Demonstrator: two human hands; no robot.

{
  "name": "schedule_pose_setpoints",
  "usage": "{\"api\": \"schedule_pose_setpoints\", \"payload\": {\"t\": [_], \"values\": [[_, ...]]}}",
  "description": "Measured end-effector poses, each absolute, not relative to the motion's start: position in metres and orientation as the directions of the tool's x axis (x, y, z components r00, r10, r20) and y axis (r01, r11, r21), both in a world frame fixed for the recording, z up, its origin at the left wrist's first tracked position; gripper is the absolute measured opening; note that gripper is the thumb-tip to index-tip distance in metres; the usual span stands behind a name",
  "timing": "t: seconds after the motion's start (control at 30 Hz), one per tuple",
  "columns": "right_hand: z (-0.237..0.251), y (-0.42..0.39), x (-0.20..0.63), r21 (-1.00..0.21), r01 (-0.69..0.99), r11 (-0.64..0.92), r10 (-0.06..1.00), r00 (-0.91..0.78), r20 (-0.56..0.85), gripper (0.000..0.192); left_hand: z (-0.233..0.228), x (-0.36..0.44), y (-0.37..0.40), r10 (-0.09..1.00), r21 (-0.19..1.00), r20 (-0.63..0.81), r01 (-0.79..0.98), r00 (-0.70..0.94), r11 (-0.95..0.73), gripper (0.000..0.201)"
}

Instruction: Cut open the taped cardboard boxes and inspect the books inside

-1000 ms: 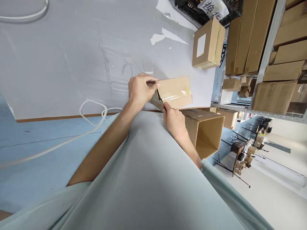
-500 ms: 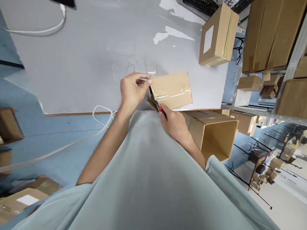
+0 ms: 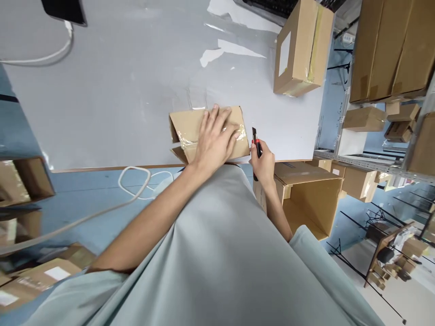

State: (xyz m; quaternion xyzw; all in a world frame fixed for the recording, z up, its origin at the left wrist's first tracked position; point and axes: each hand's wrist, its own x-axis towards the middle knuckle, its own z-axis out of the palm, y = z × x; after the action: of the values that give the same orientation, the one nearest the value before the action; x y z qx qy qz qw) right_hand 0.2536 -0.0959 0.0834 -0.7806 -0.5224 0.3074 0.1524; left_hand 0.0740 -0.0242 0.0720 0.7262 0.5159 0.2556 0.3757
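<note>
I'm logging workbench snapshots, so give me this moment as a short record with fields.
Left hand: spread on top of a small brown cardboard box
Right hand: gripping a black-and-red utility knife, tip pointing away from the body
Small box: flaps open at its left end; clear tape near its right end
Surface: grey tabletop
Far right: larger brown cardboard box with white paper label
Far left: flat black device, white cable attached
</note>
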Motion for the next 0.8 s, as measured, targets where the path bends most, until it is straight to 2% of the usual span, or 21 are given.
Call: {"api": "schedule_pose_setpoints", "payload": {"t": [0.17, 0.3, 0.43, 0.63, 0.8], "values": [[0.082, -0.110, 0.231, -0.564, 0.737, -0.373, 0.918, 0.203, -0.341, 0.038, 0.064, 0.063, -0.028, 0.942, 0.770, -0.034, 0.610, 0.333, -0.187, 0.036], [0.082, -0.110, 0.233, -0.594, 0.734, -0.329, 0.942, 0.212, -0.260, 0.041, 0.052, 0.063, -0.031, 0.944, 0.711, -0.003, 0.664, 0.331, -0.231, 0.037], [0.083, -0.105, 0.236, -0.650, 0.717, -0.252, 0.966, 0.146, -0.213, 0.038, 0.040, 0.064, -0.032, 0.941, 0.701, 0.023, 0.666, 0.338, -0.257, 0.034], [0.089, -0.100, 0.227, -0.522, 0.794, -0.313, 0.937, 0.168, -0.306, 0.037, 0.037, 0.062, -0.034, 0.935, 0.712, 0.050, 0.644, 0.350, -0.280, 0.036], [0.103, -0.090, 0.213, -0.364, 0.855, -0.370, 0.894, 0.222, -0.388, 0.040, 0.035, 0.062, -0.035, 0.932, 0.750, 0.046, 0.604, 0.358, -0.269, 0.035]]}}
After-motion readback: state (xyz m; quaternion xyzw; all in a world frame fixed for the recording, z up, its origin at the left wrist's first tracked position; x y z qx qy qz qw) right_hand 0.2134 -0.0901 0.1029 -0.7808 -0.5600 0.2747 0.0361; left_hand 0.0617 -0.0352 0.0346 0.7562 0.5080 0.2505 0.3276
